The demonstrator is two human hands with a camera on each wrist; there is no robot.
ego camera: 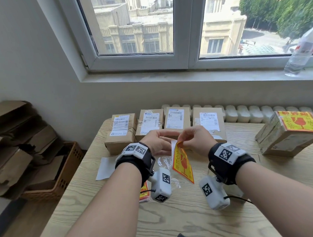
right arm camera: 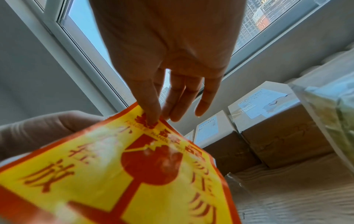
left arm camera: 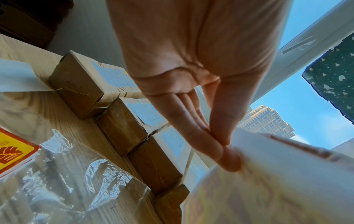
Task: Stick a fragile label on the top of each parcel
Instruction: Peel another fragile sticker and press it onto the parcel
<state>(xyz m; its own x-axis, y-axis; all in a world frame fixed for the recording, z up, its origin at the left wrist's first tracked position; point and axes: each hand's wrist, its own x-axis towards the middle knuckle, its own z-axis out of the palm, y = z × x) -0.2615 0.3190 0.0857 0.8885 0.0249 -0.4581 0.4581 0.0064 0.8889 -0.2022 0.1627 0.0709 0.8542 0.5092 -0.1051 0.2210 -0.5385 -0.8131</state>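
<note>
Above the middle of the table, both hands hold a yellow and red fragile label [ego camera: 181, 163] [right arm camera: 124, 174]. My right hand [ego camera: 193, 139] [right arm camera: 153, 119] pinches the label's top corner. My left hand [ego camera: 159, 144] [left arm camera: 224, 145] pinches the white backing paper [left arm camera: 268, 159] behind it. Several brown parcels with white shipping slips stand in a row at the back: [ego camera: 120, 132], [ego camera: 148, 124], [ego camera: 176, 120], [ego camera: 208, 123]. One more parcel [ego camera: 290, 134] at the right carries a fragile label [ego camera: 298, 122] on its top.
A loose white backing sheet [ego camera: 105, 167] and crumpled clear plastic wrap [ego camera: 164, 160] [left arm camera: 76, 181] lie on the wooden table. A stack of labels [ego camera: 144, 192] [left arm camera: 13, 148] sits under my left wrist. A basket of flattened cardboard [ego camera: 62, 174] stands at the left. A bottle [ego camera: 302, 50] is on the sill.
</note>
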